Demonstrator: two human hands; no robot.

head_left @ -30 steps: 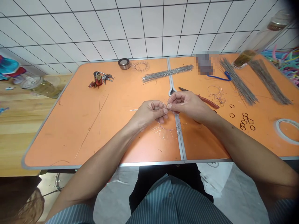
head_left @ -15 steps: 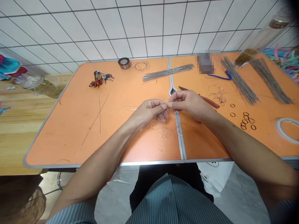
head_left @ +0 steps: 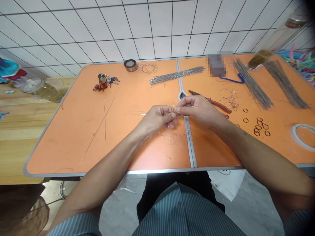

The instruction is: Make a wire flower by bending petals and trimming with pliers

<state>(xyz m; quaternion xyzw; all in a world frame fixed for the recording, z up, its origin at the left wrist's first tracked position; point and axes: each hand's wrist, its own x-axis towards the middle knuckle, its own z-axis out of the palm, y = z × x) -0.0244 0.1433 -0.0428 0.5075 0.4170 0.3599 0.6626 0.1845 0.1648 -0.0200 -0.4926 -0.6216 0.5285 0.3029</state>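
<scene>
Near the middle of the orange table (head_left: 81,131), my left hand (head_left: 161,118) pinches a thin wire ring (head_left: 176,133) with looped petals, which hangs below the fingers. Thumb and forefinger of my right hand (head_left: 194,108) are pressed together at the same wire, touching the left fingertips. The fine wire between the fingers is too small to make out. Pliers with red handles (head_left: 220,106) lie partly behind my right hand. Loose wire ends stick out to the left of my left hand.
A wire bundle (head_left: 177,75), a tape roll (head_left: 130,65) and keys (head_left: 105,82) lie toward the back. At the right are two grey wire bundles (head_left: 253,83), a leaning bottle (head_left: 261,59), small dark rings (head_left: 257,130) and a white ring (head_left: 296,136).
My right hand has shifted slightly left and its wrist has turned a little, uncovering more of the pliers. My left hand stays in nearly the same place, still pinching the wire.
</scene>
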